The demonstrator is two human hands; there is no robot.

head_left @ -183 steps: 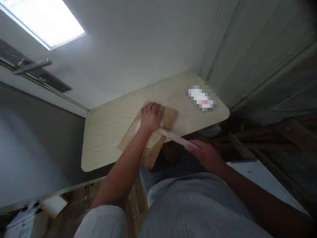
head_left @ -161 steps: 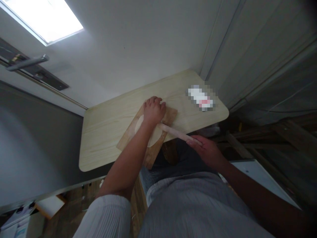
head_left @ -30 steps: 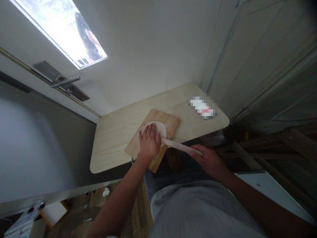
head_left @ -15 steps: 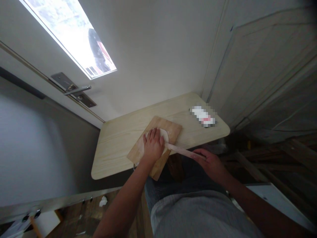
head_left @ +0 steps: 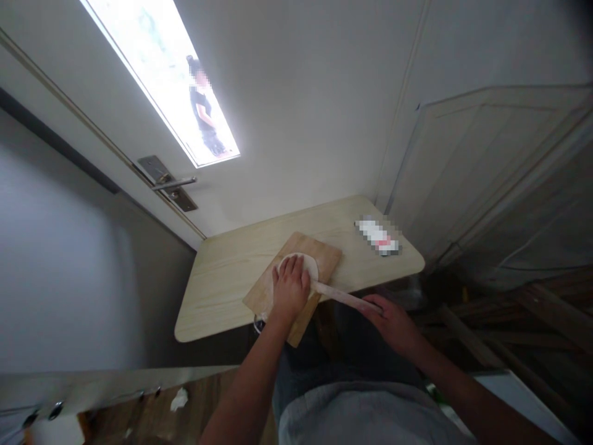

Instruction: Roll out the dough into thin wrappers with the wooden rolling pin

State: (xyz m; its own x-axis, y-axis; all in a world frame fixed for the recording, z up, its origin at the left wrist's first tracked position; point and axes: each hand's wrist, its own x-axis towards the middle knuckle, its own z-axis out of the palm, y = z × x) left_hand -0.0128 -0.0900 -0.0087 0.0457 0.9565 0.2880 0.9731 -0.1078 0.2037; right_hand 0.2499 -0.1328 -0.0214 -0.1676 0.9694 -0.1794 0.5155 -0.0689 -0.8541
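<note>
A round, flat sheet of pale dough (head_left: 311, 264) lies on a wooden cutting board (head_left: 328, 254). My left hand (head_left: 291, 287) rests flat on the dough with its fingers stretched out, covering much of it. A thin, straight, pale rolling pin (head_left: 343, 296) reaches from the dough's lower right edge out past the board. My right hand (head_left: 388, 318) is closed round the pin's near end, off the front of the table. The pin's far end meets the dough's edge beside my left hand.
The board sits at the front edge of a light wood table (head_left: 222, 272) and overhangs it. A blurred white object (head_left: 377, 236) lies on the table's right side. Behind stands a white door with a handle (head_left: 173, 183); a person (head_left: 202, 114) shows through its glass.
The view has shifted, so the table and board appear lower. My left hand stays on the dough, and my right hand still grips the rolling pin. A person now shows through the glass.
</note>
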